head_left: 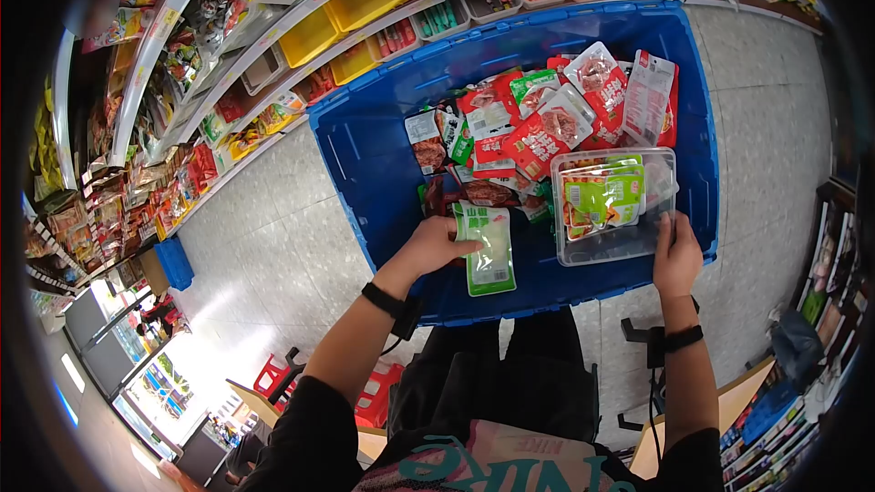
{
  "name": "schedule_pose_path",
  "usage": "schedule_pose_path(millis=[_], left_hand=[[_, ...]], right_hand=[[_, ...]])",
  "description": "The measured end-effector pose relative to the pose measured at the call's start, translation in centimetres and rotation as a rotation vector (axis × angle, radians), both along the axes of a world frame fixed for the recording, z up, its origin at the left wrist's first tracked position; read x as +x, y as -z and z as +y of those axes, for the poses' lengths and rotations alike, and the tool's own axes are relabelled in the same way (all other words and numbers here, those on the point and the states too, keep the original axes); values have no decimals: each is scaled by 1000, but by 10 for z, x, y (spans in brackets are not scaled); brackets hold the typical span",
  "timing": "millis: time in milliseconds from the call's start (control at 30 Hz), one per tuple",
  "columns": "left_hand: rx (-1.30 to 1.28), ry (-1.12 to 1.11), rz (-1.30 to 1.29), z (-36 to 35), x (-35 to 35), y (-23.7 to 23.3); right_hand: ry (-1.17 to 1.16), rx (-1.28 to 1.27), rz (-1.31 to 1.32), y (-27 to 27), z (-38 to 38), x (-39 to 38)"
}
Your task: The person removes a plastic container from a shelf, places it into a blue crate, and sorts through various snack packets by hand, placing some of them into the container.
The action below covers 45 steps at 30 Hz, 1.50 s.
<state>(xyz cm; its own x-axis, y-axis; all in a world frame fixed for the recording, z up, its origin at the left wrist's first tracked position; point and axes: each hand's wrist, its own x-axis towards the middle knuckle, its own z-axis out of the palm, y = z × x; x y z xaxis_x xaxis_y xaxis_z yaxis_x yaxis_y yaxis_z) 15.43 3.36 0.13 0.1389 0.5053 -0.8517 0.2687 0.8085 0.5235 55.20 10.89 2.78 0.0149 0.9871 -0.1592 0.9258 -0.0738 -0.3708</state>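
Observation:
My left hand [436,246] grips a green-and-white snack packet [489,251] by its left edge, thumb across its face, over the front part of a large blue crate [365,191]. With my right hand [677,255] I hold the right side of a clear plastic tub [602,251]. Several green snack packets [609,193] lie inside that tub. Behind and beside it, the crate holds a heap of red-and-white packets [538,141], some with clear windows showing meat-like pieces. A clear-backed packet [648,96] leans at the heap's right end.
Shelves with yellow bins [365,5] and bagged snacks [137,200] curve along the back and left. Grey floor tiles [255,191] surround the crate. Red stools [375,396] stand near my legs, a small blue box [173,262] at left, and more shelves [825,282] at right.

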Motion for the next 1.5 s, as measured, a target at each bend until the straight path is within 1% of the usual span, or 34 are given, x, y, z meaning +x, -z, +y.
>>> schedule_pose_path(millis=[33, 100, 133, 167, 233, 267, 300, 367, 400, 433, 500, 533, 600, 633, 667, 700, 733, 767, 833, 867, 900, 967, 1000, 1033, 1067, 1100, 1167, 1200, 1300, 1333, 1400, 1500], left_hand=[[-1, 2, -1, -4, -1, -5], [196, 100, 176, -9, -3, -14], [268, 83, 263, -9, 0, -20], [269, 84, 264, -7, -1, -23], [507, 36, 391, -1, -2, -31], [618, -43, 418, 2, 3, -33], [620, -44, 419, 5, 5, -35], [842, 12, 660, 11, 6, -36], [943, 21, 704, 14, 8, -34], [943, 18, 703, 17, 7, -34], [1087, 143, 752, 20, 5, -36], [1085, 143, 752, 20, 4, -33], [876, 459, 875, 16, 3, -22], [875, 460, 874, 7, 2, -14], [683, 661, 836, -7, 1, -5], [484, 853, 789, -7, 3, -10], [130, 967, 563, 7, 2, -10], [130, 966, 562, 13, 4, -5], [67, 796, 461, 17, 11, 11], [194, 704, 505, 15, 12, 22], [193, 701, 504, 13, 13, 39], [398, 335, 550, 12, 15, 86], [400, 328, 552, 14, 16, 114], [292, 10, 417, 18, 17, 142], [180, -304, 274, 24, 19, 158], [181, -313, 275, 34, 20, 153], [-197, -696, -47, 56, 23, 133], [-240, -775, -33, 62, 25, 130], [-265, -847, 18, 72, 32, 121], [-267, -851, 16, 76, 36, 120], [-196, -882, -81, 83, 43, 116], [-218, -855, -116, 100, 37, 114]], right_hand=[[-10, -1, -18, 0, 0, 0], [-22, -1, -42, -1, 0, 1], [-35, 0, -65, -1, 0, 1], [-34, 1, -65, 0, 0, 1], [-23, -2, -50, 1, -1, 2], [-23, -1, -50, 1, -1, 1], [-21, -7, -51, 1, 0, 1], [-21, -10, -54, 0, 0, 1], [-11, -25, -61, -1, 0, 0], [-2, -42, -66, -1, 0, 0], [-12, -23, -60, 2, 0, 2], [-20, -5, -53, 3, -1, 2], [-21, 0, -63, 1, -1, 1], [-24, 8, -73, 0, 0, 0], [-24, 7, -73, 0, -1, 0], [-19, 3, -70, 1, -1, 1], [-14, -2, -67, 1, -1, 1], [-15, -2, -67, 1, -1, 0], [-14, -1, -68, 0, -1, -1], [-16, -3, -70, 0, -1, -1], [-20, 9, -71, 1, -1, -1], [-30, 25, -71, 2, -1, -1], [-19, 27, -39, 2, -1, -1], [-9, 29, -8, 2, -1, -1], [-16, 32, -8, 2, -1, -1], [-13, 4, -35, 1, -1, 1], [-18, -22, -64, 1, 0, 0], [-5, -37, -46, 0, 0, 0], [-10, -45, -32, -2, 1, -1], [-23, -35, -32, -2, 2, -1], [-19, -43, -34, -1, 1, -1], [-7, -59, -37, -2, 1, -3]])
